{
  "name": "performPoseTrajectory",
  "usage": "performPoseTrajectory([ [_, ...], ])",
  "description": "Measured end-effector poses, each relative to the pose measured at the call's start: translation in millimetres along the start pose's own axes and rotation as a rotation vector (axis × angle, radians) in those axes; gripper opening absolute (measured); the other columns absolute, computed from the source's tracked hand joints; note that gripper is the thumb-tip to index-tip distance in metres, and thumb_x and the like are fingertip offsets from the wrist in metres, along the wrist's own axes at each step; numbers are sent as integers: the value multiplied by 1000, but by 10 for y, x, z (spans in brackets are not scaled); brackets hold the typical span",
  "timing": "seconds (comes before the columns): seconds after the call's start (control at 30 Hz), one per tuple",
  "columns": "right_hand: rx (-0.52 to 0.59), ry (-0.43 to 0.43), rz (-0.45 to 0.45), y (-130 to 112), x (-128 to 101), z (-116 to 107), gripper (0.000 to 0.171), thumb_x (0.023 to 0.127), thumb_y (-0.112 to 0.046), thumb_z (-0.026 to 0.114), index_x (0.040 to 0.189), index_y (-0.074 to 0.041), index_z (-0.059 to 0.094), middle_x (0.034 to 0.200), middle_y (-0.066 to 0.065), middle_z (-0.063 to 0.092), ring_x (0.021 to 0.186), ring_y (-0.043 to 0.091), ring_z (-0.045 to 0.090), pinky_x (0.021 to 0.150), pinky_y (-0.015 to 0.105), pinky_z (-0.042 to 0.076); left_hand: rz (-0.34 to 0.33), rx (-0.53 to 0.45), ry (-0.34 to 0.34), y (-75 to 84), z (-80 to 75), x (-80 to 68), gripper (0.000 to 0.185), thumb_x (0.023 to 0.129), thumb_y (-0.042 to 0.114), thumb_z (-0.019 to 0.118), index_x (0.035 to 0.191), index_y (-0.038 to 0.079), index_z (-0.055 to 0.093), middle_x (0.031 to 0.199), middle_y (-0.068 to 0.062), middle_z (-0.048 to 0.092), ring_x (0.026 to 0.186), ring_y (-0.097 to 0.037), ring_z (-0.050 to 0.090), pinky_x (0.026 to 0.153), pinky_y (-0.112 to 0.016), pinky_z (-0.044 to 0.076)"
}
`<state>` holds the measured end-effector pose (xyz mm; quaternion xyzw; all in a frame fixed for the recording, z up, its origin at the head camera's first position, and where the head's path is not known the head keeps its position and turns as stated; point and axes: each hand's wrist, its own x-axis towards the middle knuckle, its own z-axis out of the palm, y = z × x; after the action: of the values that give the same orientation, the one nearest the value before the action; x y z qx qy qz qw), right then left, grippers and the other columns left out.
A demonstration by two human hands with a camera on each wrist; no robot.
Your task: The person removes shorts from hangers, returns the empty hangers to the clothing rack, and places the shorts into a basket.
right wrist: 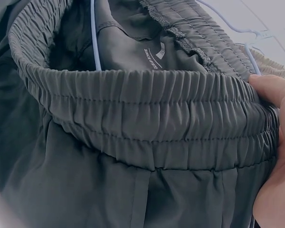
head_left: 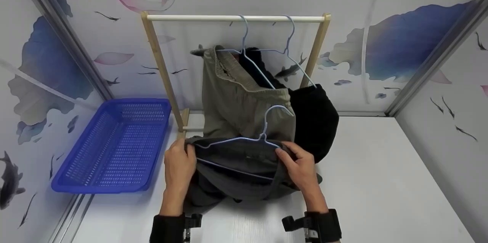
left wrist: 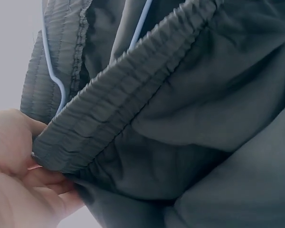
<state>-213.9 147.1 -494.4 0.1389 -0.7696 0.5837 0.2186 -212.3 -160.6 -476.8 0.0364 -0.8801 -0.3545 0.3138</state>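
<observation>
**Grey shorts held on a hanger, both hands at the waistband**

Grey shorts sit low in front of the wooden rack, above the white tabletop, stretched over a pale blue hanger. Hanger hook stands free above the waistband, not on the rail.

Left hand: fingers curled round the left end of the elastic waistband, pinching it. Left wrist view confirms the gathered band pressed between thumb and fingers, blue wire running just inside the fabric.

Right hand: grips the right end of the waistband, thumb on top. Right wrist view shows the band pulled open, a small label inside, hanger wire crossing within.

On the rail behind: two more blue hangers, one carrying khaki shorts, one carrying a black garment. The khaki pair hangs directly behind the grey shorts; the black one is to its right.

Blue perforated basket sits at left, well apart from the hands, beside the rack's foot. Walls carry a fish-and-petal print.
</observation>
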Motion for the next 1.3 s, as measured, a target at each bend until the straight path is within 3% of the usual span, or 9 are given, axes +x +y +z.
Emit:
performPoseTrajectory([
  [0.3, -15, 0, -51, 31, 0, -26, 13, 94, 1, 71, 105, -3, 78, 100, 11, 77, 90, 6, 67, 82, 15, 50, -22, 9, -111, -2, -48, 94, 13, 90, -5, 57, 78, -6, 61, 83, -32, 69, 81, -52, 69, 70, -61, 51],
  [0.5, -39, 13, -95, 22, -4, -17, 14, 93, 4, 71, 104, -1, 78, 100, 12, 76, 90, 5, 66, 82, 14, 49, -46, 6, -140, -3, -86, 122, 14, 90, -7, 56, 76, -5, 59, 86, -33, 69, 85, -53, 68, 73, -61, 51],
  [0.73, -33, 10, -74, 6, -15, -16, 16, 94, 2, 71, 108, -2, 78, 100, 12, 76, 87, 5, 65, 79, 13, 49, -103, -16, -180, -5, -119, 159, 17, 89, -4, 56, 72, 0, 57, 82, -28, 68, 81, -48, 67, 73, -61, 49],
  [1.0, -42, -12, -51, 0, -6, -39, 18, 95, 1, 70, 111, -1, 76, 104, 12, 76, 90, 4, 65, 81, 14, 49, -179, -85, -258, -23, -174, 210, 19, 89, -2, 54, 72, 3, 60, 72, -10, 59, 71, -25, 51, 65, -42, 46],
  [1.3, -41, 0, -91, 22, -7, -28, 17, 93, 4, 72, 108, -1, 77, 100, 12, 76, 88, 3, 65, 80, 12, 49, -333, -198, -402, -92, -252, 215, 24, 94, -2, 52, 72, 6, 55, 71, -3, 48, 69, -19, 46, 62, -30, 38],
])
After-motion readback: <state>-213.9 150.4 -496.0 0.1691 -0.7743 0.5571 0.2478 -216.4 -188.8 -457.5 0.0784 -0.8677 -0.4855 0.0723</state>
